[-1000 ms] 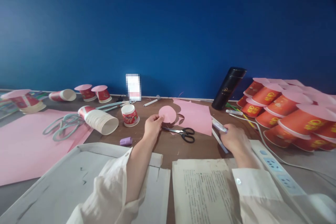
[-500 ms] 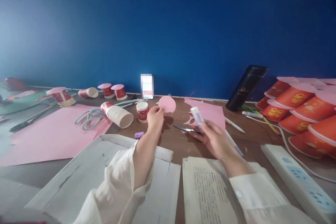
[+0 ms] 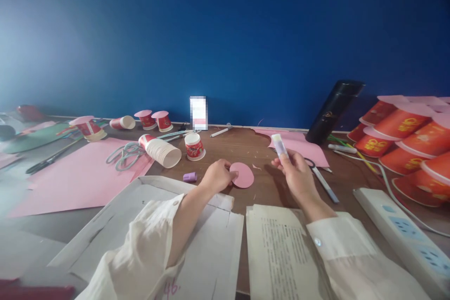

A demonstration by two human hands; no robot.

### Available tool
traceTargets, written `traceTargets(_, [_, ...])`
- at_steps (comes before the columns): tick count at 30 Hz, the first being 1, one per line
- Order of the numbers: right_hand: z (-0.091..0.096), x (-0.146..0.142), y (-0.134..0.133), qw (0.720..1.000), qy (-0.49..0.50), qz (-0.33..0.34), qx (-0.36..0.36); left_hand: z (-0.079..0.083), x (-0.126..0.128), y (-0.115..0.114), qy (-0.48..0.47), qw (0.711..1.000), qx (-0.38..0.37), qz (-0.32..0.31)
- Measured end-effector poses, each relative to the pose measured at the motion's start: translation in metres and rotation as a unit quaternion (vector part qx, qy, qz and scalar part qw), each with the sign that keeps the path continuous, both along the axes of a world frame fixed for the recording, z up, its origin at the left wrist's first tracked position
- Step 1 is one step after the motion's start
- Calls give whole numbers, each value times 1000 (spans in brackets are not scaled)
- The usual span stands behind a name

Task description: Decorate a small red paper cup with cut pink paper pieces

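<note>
Pinching the left rim of a small flat pink paper circle (image 3: 242, 175), the left hand (image 3: 218, 177) has its fingers curled shut on it. The disc lies on or just above the brown wooden table (image 3: 267, 190), near the printed papers (image 3: 277, 248). The right hand (image 3: 297, 173), close beside it, grips 1 white-and-purple glue stick (image 3: 280, 145) upright, thumb and fingertips closed round the lower barrel. A small purple cap (image 3: 190, 177) lies just left of the left hand. The circle looks feather-light, limp and easily creased, so the rim is the place to hold it. The stick seems rigid and smooth, best gripped low on the barrel.
</note>
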State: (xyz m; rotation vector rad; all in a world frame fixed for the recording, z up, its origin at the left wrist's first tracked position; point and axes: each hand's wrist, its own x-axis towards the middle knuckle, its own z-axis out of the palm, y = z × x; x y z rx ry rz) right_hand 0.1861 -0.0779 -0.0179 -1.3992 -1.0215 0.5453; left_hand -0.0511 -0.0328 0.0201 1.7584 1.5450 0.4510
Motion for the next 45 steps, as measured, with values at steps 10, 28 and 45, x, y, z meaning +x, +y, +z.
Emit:
traceTargets(10, [15, -22, -9, 989, 137, 47, -7, -7, 35, -7, -105, 880, 462, 27])
traceTargets(28, [17, -12, -6, 902, 405, 149, -20, -14, 32, -9, -79, 903, 401, -134])
traceTargets(45, [28, -26, -24, 869, 393, 274, -126, 20, 0, 0, 143, 939, 152, -272])
